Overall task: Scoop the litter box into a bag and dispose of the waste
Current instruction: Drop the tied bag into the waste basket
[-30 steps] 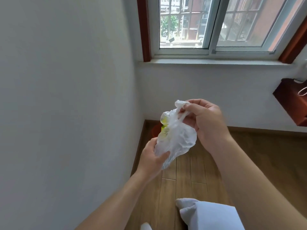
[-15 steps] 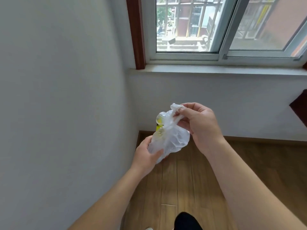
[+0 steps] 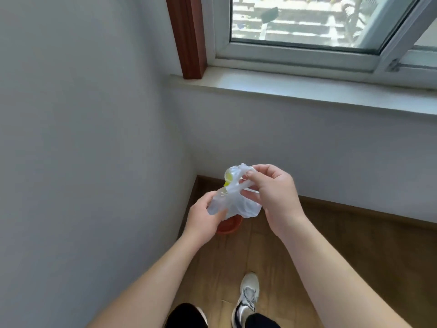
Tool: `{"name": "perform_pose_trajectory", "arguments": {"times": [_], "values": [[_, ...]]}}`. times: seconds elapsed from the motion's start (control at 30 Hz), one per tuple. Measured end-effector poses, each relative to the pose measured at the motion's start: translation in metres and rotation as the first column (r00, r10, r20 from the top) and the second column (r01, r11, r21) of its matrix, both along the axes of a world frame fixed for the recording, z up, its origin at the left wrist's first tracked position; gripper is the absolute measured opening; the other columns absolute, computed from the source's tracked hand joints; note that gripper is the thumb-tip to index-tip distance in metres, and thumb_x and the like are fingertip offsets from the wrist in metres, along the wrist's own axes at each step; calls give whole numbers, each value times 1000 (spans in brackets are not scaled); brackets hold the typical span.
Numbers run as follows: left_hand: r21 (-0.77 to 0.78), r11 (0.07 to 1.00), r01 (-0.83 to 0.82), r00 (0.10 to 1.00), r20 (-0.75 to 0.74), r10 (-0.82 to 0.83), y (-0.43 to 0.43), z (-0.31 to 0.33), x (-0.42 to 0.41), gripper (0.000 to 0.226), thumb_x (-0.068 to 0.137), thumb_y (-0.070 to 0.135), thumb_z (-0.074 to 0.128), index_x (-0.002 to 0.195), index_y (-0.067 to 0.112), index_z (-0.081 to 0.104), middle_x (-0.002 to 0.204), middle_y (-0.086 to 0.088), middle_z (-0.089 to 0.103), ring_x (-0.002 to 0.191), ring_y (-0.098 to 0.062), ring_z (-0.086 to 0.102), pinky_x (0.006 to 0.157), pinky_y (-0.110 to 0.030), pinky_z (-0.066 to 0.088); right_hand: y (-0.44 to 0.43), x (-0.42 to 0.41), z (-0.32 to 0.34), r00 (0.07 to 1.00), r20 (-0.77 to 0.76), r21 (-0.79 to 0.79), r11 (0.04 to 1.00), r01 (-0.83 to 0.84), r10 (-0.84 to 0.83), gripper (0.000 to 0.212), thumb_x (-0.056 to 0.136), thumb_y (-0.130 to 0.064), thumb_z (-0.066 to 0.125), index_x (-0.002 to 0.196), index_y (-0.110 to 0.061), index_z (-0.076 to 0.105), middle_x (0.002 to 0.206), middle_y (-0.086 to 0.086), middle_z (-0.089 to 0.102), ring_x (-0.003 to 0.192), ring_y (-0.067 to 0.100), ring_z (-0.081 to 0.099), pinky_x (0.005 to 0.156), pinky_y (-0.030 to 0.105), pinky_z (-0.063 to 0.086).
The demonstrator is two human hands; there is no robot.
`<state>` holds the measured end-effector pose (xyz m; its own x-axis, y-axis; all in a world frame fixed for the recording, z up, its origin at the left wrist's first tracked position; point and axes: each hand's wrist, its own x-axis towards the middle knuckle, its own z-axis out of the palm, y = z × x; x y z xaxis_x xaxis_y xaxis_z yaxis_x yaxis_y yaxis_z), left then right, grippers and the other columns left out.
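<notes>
Above the red bin (image 3: 229,226), the left hand (image 3: 205,217) cups the bag (image 3: 236,200) while the right hand (image 3: 272,192) pinches its neck, likely to seal it.

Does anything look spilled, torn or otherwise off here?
Nothing stands out. The white plastic bag is bunched between both hands: the left hand grips its lower edge, the right hand pinches its top. No tear shows, and nothing lies spilled on the wooden floor in view.
</notes>
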<state>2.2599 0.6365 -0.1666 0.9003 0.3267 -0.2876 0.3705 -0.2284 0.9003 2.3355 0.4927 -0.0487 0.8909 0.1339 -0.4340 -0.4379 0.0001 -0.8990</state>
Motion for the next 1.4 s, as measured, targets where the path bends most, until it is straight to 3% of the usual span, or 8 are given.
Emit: {"name": "perform_pose_trajectory", "arguments": {"times": [0.17,0.33,0.53,0.8,1.0,1.2,1.33,1.4], "values": [[144,990,-4,988,-152,26,13,-92,48,29,91,31,67,120,31,64,118,16,63,98,1,55,68,-4,36,24,54,-101,998,-52,-128,991,-37,31,6,91,-13,66,92,-15,71,93,4,73,91,19,72,75,34,63],[149,988,27,970,-245,11,37,-207,88,37,89,34,69,125,34,60,124,15,60,104,-2,53,77,-8,37,50,92,-220,988,-147,-200,978,-66,37,8,91,-19,67,99,-19,70,101,0,69,98,19,69,77,36,63],[125,992,32,948,-318,10,60,-350,116,35,89,40,66,124,36,60,123,15,63,111,-6,59,98,-36,52,71,122,-353,962,-270,-185,979,-86,34,12,93,-18,64,103,-17,70,103,2,72,97,16,71,78,32,62],[117,991,70,920,-392,-18,79,-469,113,27,91,41,63,118,37,61,118,20,62,109,-3,59,94,-29,53,91,128,-492,933,-348,-276,941,-196,93,11,92,-14,61,89,-17,70,91,3,75,86,17,73,71,31,61],[169,984,50,922,-386,20,87,-495,108,43,89,36,67,130,31,55,131,11,56,119,-8,54,95,-24,45,90,125,-561,924,-327,-409,852,-326,197,9,83,-15,63,88,-22,67,111,-4,70,104,14,65,99,41,50],[138,987,80,913,-407,-17,81,-463,112,54,90,43,63,141,35,46,146,12,47,130,-10,47,103,-29,41,82,123,-541,921,-311,-487,792,-368,237,16,88,-24,63,103,-22,67,104,-7,71,101,11,65,90,29,50],[139,985,101,915,-402,-38,79,-420,114,58,91,47,59,144,31,43,149,11,44,135,-11,43,106,-29,37,72,127,-496,905,-322,-532,738,-415,276,24,91,-28,61,115,-23,61,112,-8,66,98,8,59,67,14,39],[166,977,132,920,-388,-59,78,-393,113,57,92,46,58,144,29,44,150,8,44,136,-11,42,110,-29,35,66,128,-464,900,-318,-556,711,-431,297,33,93,-29,58,125,-22,59,121,-5,65,106,13,60,74,19,40]]}}
